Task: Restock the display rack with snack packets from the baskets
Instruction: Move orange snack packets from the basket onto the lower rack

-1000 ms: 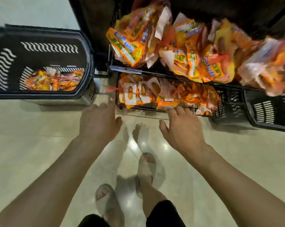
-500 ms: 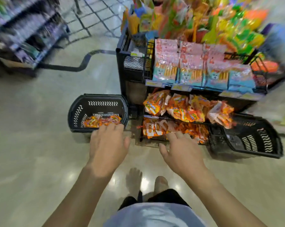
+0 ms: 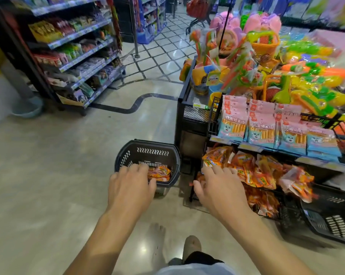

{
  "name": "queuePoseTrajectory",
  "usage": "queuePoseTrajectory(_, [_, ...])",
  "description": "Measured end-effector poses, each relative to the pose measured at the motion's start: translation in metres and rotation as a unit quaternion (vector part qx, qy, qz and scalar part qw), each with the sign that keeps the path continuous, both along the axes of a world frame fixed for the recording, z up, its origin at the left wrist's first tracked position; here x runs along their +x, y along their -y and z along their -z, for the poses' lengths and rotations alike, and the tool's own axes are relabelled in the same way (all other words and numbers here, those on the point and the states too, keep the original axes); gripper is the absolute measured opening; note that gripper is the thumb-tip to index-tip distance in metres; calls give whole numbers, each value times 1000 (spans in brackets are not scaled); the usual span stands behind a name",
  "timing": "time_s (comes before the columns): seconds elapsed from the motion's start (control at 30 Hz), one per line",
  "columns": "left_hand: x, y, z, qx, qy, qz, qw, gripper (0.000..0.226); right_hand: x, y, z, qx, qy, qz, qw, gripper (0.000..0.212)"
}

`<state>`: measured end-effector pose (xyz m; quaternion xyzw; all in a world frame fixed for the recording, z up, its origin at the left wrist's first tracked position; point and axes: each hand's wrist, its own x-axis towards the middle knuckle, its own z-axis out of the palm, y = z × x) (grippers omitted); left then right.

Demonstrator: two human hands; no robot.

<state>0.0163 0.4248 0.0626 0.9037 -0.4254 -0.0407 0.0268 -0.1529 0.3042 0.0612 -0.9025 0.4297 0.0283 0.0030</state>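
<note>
Since the snack packets (image 3: 160, 173) lie low in the black basket (image 3: 151, 147) on the floor, just past the left hand (image 3: 131, 188), that hand is nearer. The right hand (image 3: 217, 187) is over by the display rack (image 3: 249, 146). Both hands are spread and hold nothing.

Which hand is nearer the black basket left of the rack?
Left. The left hand hangs over the basket at its near rim, fingers spread, holding nothing. The right hand is off to the basket's right, in front of the orange packets on the rack, also empty.
</note>
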Motion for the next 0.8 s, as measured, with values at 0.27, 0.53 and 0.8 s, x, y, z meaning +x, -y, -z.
queuePoseTrajectory(0.27, [47,26,24,58,-27,-15,998,41,53,28,34,58,10,-47,997,40])
queuePoseTrajectory(0.53, [133,82,43,116,-22,-60,991,35,148,108,66,125,7,-66,990,45])
queuePoseTrajectory(0.8, [211,146,57,120,-40,-66,990,38,227,176,83,133,9,-77,988,46])
